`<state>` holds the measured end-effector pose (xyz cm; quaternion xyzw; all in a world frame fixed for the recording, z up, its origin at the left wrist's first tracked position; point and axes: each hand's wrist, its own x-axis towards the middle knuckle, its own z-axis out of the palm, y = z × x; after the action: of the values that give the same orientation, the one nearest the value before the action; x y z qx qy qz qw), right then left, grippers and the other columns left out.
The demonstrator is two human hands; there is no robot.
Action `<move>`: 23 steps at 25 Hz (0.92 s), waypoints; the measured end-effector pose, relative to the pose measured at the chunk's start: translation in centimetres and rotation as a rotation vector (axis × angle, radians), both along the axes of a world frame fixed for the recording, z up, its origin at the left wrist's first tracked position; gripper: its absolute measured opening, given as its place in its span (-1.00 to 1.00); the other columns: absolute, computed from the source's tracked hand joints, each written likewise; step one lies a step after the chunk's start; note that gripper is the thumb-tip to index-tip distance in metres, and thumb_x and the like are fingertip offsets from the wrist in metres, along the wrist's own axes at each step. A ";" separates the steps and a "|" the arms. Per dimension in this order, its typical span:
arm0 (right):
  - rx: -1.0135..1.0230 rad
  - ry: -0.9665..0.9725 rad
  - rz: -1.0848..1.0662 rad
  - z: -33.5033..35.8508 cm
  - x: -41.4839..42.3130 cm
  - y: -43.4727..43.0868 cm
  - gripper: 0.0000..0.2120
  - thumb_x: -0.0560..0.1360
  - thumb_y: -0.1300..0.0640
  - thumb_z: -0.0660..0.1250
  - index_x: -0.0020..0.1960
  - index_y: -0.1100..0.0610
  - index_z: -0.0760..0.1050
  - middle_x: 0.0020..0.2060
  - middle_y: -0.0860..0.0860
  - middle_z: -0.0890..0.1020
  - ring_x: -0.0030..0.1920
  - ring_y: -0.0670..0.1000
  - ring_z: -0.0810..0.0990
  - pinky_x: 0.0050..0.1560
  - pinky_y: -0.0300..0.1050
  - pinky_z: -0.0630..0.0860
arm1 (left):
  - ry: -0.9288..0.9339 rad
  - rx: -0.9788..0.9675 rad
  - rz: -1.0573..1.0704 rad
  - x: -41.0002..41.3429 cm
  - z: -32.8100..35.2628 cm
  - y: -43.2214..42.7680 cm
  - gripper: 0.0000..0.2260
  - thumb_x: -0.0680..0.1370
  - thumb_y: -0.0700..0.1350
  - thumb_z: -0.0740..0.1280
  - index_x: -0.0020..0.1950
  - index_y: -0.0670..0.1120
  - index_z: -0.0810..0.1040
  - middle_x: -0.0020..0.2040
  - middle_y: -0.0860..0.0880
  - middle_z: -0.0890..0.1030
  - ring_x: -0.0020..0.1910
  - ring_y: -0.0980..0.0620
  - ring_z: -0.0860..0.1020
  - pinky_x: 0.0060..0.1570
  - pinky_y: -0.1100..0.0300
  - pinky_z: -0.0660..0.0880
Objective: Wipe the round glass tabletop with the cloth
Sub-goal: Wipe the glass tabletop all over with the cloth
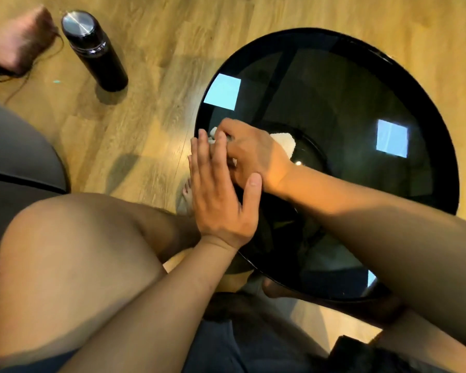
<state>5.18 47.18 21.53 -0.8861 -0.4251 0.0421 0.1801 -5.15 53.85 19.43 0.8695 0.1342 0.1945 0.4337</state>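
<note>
The right hand (249, 154) lies palm down on the near-left part of the round glass table (347, 84), fingers curled over a white cloth (284, 141) and pressing it to the glass. Most of the cloth is hidden beneath that hand; one folded corner shows just beyond its knuckles and a small scrap shows past its fingertips, close to the table rim.

The left hand (221, 195) is spread flat and open, holding nothing. It lies at the table's left edge, directly beside the right hand, its thumb touching the right wrist and its fingertips overlapping the right hand's fingers.

Two pale square reflections show on the dark glass, both beyond the hands.

On the wooden floor (151, 103), well to the left of the left hand, a black flask (94, 51) with a metal cap stands upright. A bare foot (19, 41) rests on the floor just left of the flask.
</note>
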 end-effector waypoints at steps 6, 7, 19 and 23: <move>0.159 0.057 -0.201 -0.5 2.4 1.8 -0.74 0.50 -0.01 0.32 0.17 -0.07 0.62 -0.03 -0.02 0.54 -0.01 -0.03 0.52 -0.12 -0.09 0.40 | 0.000 0.026 -0.037 -0.1 -0.5 0.2 -0.36 0.60 0.09 0.11 0.56 -0.29 0.16 0.58 -0.28 0.17 0.60 -0.20 0.08 0.54 -0.18 0.05; 0.153 0.047 -0.247 -0.6 2.2 2.2 -0.72 0.51 -0.01 0.30 0.20 -0.08 0.60 -0.01 -0.03 0.54 0.03 -0.03 0.50 -0.07 -0.08 0.41 | 0.009 0.026 -0.031 0.0 -0.4 0.2 -0.36 0.60 0.08 0.09 0.56 -0.29 0.16 0.58 -0.28 0.17 0.60 -0.19 0.08 0.54 -0.17 0.06; 0.019 0.065 0.001 1.0 -14.7 -13.2 -0.75 0.45 0.04 0.38 0.11 0.05 0.62 0.01 0.04 0.63 -0.13 0.08 0.55 -0.11 -0.03 0.48 | 0.051 0.027 -0.049 -0.3 -0.3 0.3 -0.34 0.58 0.17 0.09 0.58 -0.17 0.12 0.59 -0.15 0.23 0.60 -0.10 0.10 0.55 0.20 -0.20; -0.120 0.001 0.099 1.4 -15.4 -18.1 -0.65 0.36 -0.01 0.33 0.13 0.00 0.50 -0.07 0.05 0.62 -0.21 0.11 0.55 -0.21 -0.06 0.49 | 0.034 0.029 -0.026 -0.3 -0.6 -0.1 -0.37 0.60 0.15 0.09 0.57 -0.19 0.15 0.57 -0.15 0.26 0.59 -0.12 0.13 0.54 0.19 -0.20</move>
<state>-10.25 29.07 22.92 -0.8733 -0.4648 0.0768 0.1244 -5.43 53.76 18.82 0.8805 0.1273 0.1759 0.4215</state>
